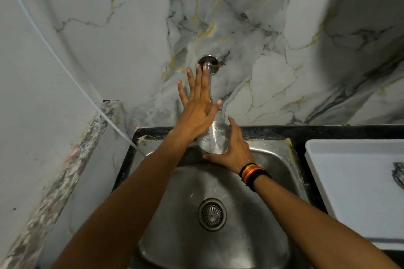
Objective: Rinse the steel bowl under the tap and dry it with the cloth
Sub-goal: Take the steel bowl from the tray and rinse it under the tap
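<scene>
A small steel bowl (215,140) is held over the back of the steel sink (273,159), under the wall tap (210,76). Water runs from the tap into the bowl. My right hand (235,150) grips the bowl from its right side and from below. My left hand (197,105) is raised flat with fingers spread, up against the tap's pipe, and holds nothing. Its palm covers the tap's spout and part of the bowl's left rim. A bit of grey cloth (398,173) shows at the right edge, lying in a white tray.
The white tray (349,181) sits on the dark counter to the right of the sink. The sink drain (212,214) lies below the bowl. A thin white hose (65,67) runs down the left wall to the sink's back left corner. Marble-patterned wall behind.
</scene>
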The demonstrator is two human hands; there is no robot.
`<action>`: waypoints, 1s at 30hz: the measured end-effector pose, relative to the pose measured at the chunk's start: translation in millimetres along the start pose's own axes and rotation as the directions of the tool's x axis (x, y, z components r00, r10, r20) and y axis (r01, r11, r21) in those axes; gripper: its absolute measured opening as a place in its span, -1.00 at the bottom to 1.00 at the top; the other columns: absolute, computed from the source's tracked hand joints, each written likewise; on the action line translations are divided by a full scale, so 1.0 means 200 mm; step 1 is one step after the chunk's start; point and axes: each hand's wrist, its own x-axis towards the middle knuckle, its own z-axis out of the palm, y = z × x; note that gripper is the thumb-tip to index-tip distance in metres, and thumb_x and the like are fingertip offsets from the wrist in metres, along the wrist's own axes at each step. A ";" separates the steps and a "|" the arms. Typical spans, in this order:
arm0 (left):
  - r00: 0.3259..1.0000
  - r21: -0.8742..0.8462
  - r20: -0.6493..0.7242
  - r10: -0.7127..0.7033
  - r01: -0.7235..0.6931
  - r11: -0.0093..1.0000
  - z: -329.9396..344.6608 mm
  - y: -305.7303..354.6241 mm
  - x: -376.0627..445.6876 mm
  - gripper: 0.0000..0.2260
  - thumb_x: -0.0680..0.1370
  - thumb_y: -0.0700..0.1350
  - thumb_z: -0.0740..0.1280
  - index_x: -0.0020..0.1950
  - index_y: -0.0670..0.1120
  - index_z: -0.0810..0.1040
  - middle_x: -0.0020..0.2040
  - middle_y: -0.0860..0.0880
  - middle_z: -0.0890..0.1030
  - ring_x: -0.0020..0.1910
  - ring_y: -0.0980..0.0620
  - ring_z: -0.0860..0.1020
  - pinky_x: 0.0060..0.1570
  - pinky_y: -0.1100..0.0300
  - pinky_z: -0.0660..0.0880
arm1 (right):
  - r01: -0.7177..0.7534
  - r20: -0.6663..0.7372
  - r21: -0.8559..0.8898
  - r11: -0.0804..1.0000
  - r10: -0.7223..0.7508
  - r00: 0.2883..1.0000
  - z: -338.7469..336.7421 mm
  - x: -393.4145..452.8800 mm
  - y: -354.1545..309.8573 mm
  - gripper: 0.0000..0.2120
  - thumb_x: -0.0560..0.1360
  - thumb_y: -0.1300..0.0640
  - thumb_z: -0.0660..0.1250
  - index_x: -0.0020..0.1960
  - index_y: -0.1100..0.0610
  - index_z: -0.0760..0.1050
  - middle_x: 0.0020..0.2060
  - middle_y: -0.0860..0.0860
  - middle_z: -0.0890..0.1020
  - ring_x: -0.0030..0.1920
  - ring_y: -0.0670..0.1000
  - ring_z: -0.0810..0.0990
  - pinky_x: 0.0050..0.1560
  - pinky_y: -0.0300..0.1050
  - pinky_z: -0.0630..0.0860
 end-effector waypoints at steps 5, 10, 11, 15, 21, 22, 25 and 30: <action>0.997 0.012 -0.080 -0.021 0.022 1.000 0.07 0.04 -0.06 -0.19 0.74 0.09 0.23 0.75 -0.20 -0.20 0.73 -0.32 -0.32 0.71 -0.30 -0.36 0.61 -0.34 -0.40 | -0.007 -0.005 0.029 1.000 0.008 1.000 0.02 -0.03 0.06 0.46 -0.02 -0.48 0.62 0.64 -0.18 -0.12 0.60 0.03 0.31 0.49 0.13 0.46 0.27 -0.12 0.41; 0.995 0.024 -0.096 -0.023 0.025 0.999 0.09 0.04 -0.05 -0.20 0.74 0.10 0.21 0.75 -0.21 -0.19 0.71 -0.37 -0.31 0.70 -0.34 -0.35 0.60 -0.39 -0.39 | -0.033 -0.034 0.003 0.999 0.033 0.999 -0.02 0.02 0.07 0.44 0.00 -0.45 0.63 0.65 -0.13 -0.09 0.58 0.05 0.34 0.46 0.18 0.49 0.23 -0.08 0.42; 0.995 0.036 -0.094 -0.016 0.020 0.999 0.08 0.03 -0.06 -0.21 0.74 0.10 0.21 0.75 -0.21 -0.19 0.72 -0.37 -0.30 0.70 -0.34 -0.34 0.60 -0.40 -0.39 | -0.023 -0.016 0.005 1.000 0.023 1.000 0.00 0.02 0.05 0.45 -0.01 -0.45 0.63 0.65 -0.16 -0.11 0.58 0.04 0.34 0.46 0.17 0.49 0.21 -0.09 0.42; 0.996 0.068 -0.086 0.015 -0.009 0.998 0.08 0.01 -0.06 -0.21 0.74 0.10 0.21 0.76 -0.21 -0.18 0.71 -0.37 -0.31 0.71 -0.32 -0.34 0.60 -0.36 -0.41 | 0.011 0.040 0.034 0.999 -0.013 0.999 0.06 -0.03 0.05 0.38 -0.01 -0.40 0.67 0.54 -0.46 -0.16 0.57 -0.04 0.31 0.45 0.07 0.48 0.22 -0.10 0.51; 0.995 0.085 -0.087 0.047 -0.039 0.996 0.08 0.00 -0.05 -0.21 0.73 0.10 0.23 0.76 -0.22 -0.13 0.70 -0.42 -0.27 0.70 -0.37 -0.31 0.60 -0.42 -0.35 | -0.030 -0.045 0.084 0.996 0.034 0.998 -0.01 -0.05 0.11 0.46 -0.03 -0.48 0.63 0.65 -0.12 -0.06 0.59 0.01 0.33 0.50 0.10 0.44 0.36 -0.03 0.47; 0.995 0.088 -0.087 0.051 -0.043 0.995 0.08 0.00 -0.05 -0.21 0.74 0.09 0.24 0.76 -0.21 -0.13 0.70 -0.42 -0.27 0.70 -0.37 -0.31 0.60 -0.43 -0.34 | -0.030 -0.045 0.091 0.995 0.035 0.998 -0.01 -0.05 0.09 0.47 -0.04 -0.48 0.63 0.65 -0.12 -0.06 0.59 0.01 0.33 0.49 0.07 0.44 0.35 -0.07 0.47; 0.995 0.098 -0.084 0.062 -0.054 0.994 0.08 0.00 -0.05 -0.21 0.74 0.09 0.23 0.76 -0.20 -0.15 0.70 -0.41 -0.29 0.70 -0.37 -0.32 0.60 -0.46 -0.33 | -0.025 0.004 0.083 0.996 0.025 1.000 0.02 -0.09 0.08 0.39 0.00 -0.38 0.68 0.60 -0.27 -0.09 0.57 -0.04 0.34 0.44 0.00 0.45 0.22 -0.23 0.47; 0.994 0.127 -0.085 0.075 -0.064 0.990 0.08 -0.01 -0.05 -0.21 0.74 0.10 0.23 0.76 -0.20 -0.15 0.70 -0.41 -0.29 0.70 -0.38 -0.31 0.59 -0.48 -0.33 | -0.031 -0.003 0.072 0.997 0.031 1.000 -0.04 -0.15 0.18 0.44 -0.01 -0.42 0.67 0.64 -0.19 -0.08 0.57 -0.01 0.37 0.48 0.11 0.46 0.39 0.08 0.52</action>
